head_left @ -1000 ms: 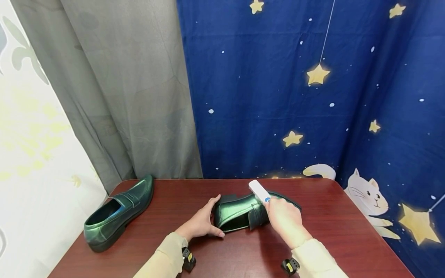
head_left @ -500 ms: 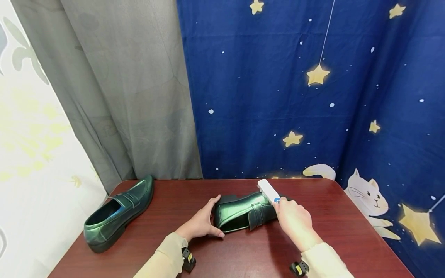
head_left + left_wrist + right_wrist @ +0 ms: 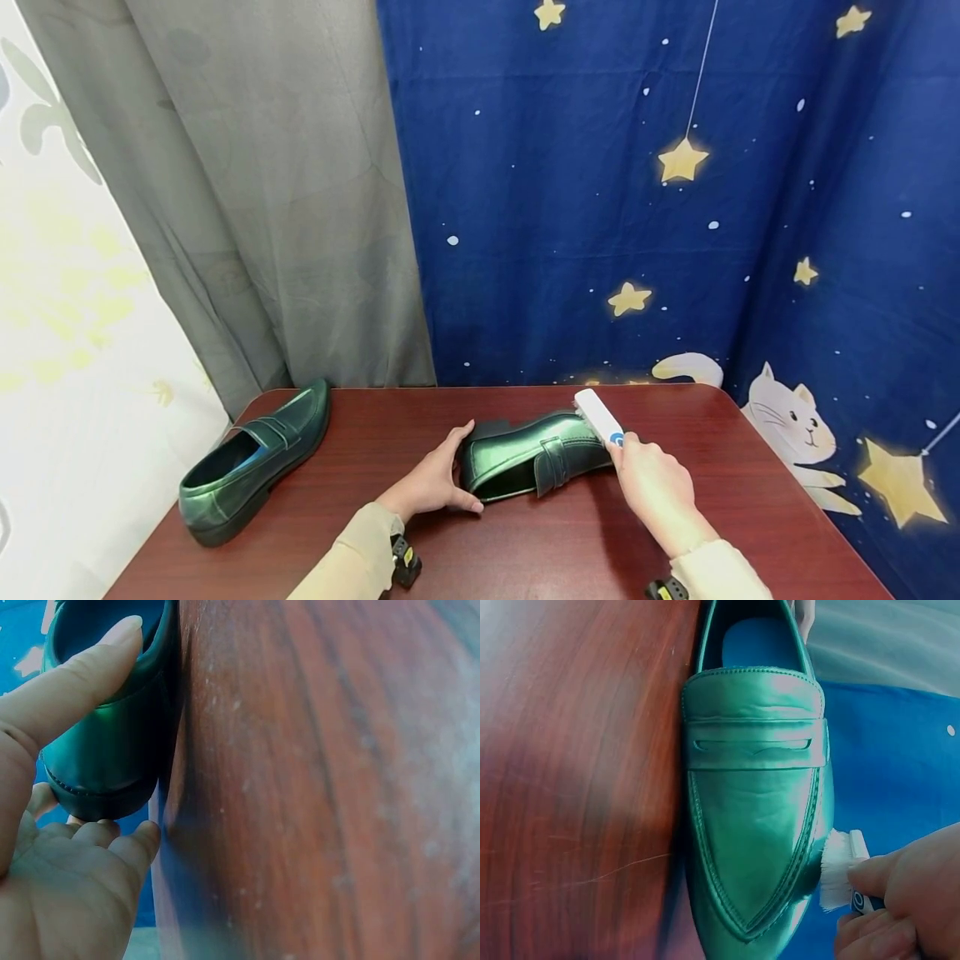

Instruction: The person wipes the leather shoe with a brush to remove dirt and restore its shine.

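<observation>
Jutting from right grip (image 3: 654, 483): brush (image 3: 597, 416)

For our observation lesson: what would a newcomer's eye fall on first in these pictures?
Probably the starry blue curtain behind the table. Then perhaps the green shoe mid-table, held by the left hand, and the white brush the right hand holds against it.

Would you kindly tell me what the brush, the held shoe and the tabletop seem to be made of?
Brush: probably plastic, with a smooth white back; its pale bristles look synthetic.
Shoe: leather or imitation leather, glossy metallic green, judging by highlights, creases and stitched seams; which is unclear.
Tabletop: reddish-brown, streaked with grain, so wood or wood-look laminate.
</observation>
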A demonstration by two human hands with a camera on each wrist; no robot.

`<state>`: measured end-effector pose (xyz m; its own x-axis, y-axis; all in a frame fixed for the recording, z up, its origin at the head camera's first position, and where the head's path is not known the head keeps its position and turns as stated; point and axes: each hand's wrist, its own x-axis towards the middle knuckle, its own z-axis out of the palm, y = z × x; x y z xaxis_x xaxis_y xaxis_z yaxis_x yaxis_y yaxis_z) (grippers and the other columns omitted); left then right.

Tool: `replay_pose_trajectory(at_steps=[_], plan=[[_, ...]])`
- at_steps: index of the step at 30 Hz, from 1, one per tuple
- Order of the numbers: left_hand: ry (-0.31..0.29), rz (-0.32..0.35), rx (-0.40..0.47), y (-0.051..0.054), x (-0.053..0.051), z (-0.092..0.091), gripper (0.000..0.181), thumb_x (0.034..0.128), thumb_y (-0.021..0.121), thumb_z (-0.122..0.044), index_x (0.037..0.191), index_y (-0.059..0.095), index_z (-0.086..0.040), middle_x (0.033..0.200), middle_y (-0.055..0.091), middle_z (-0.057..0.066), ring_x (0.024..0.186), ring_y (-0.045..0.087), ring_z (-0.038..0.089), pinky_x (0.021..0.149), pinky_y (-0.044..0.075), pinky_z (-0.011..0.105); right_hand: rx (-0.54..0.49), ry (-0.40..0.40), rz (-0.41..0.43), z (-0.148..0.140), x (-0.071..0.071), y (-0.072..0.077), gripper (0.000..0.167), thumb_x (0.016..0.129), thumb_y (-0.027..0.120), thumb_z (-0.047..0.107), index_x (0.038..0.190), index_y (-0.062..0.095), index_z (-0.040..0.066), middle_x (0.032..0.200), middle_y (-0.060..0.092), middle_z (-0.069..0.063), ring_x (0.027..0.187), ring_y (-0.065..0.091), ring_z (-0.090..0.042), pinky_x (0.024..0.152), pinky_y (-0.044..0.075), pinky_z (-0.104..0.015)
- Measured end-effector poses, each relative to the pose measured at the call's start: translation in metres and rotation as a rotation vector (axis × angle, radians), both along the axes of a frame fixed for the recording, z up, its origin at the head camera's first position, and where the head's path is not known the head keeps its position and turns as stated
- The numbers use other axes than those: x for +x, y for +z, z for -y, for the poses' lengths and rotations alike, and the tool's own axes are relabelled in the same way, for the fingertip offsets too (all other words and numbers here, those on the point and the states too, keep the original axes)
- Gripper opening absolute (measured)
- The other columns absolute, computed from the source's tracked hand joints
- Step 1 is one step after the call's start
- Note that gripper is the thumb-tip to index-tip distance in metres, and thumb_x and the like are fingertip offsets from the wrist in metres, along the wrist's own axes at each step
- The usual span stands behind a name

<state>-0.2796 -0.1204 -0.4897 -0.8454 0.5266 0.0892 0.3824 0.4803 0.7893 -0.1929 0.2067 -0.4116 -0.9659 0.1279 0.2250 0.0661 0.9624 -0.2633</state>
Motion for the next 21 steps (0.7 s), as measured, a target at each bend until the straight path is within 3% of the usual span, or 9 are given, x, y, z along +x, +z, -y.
replay_pose_trajectory(at_steps=[11,21], plan=[[0.019,0.014,-0.029,0.001,0.001,0.002,0.13,0.0634,0.098,-0.029,0.163,0.015,-0.023,0.168,0.018,0.013,0.151,0.029,0.029,0.115,0.036,0.052,-0.036,-0.014,0.011,-0.014,0.005,-0.011,0.031,0.102,0.059,0.03,0.098,0.058,0.0,0.076,0.065,-0.021,0.063,0.063,-0.038,0.052,0.048,-0.054],[0.017,-0.013,-0.036,-0.001,-0.001,0.001,0.131,0.0625,0.098,-0.029,0.163,0.015,-0.021,0.167,0.024,0.011,0.149,0.033,0.028,0.116,0.035,0.054,-0.048,-0.018,-0.016,-0.021,0.008,-0.019,0.031,0.102,0.058,0.03,0.098,0.058,0.0,0.076,0.065,-0.022,0.062,0.063,-0.039,0.05,0.047,-0.053]])
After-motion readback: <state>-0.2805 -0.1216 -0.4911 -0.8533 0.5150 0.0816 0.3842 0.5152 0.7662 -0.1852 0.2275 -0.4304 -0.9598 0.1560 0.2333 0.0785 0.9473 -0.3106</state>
